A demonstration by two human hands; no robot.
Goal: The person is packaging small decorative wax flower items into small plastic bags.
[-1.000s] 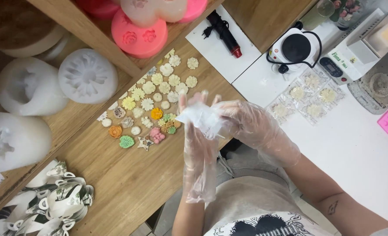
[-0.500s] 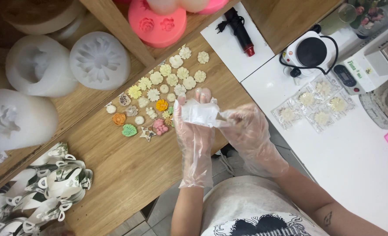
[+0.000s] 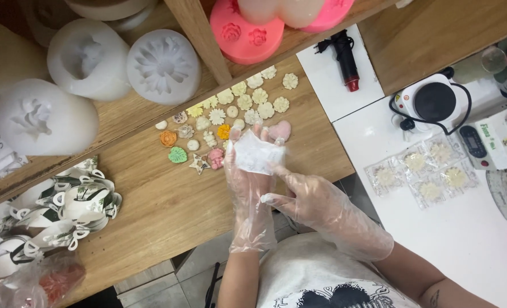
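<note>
Three white moulds (image 3: 162,65), four clear packets (image 3: 421,171), two gloved hands (image 3: 253,182).

Small crumpled clear bag (image 3: 254,153) held above scattered flower-shaped pieces (image 3: 247,102).
</note>
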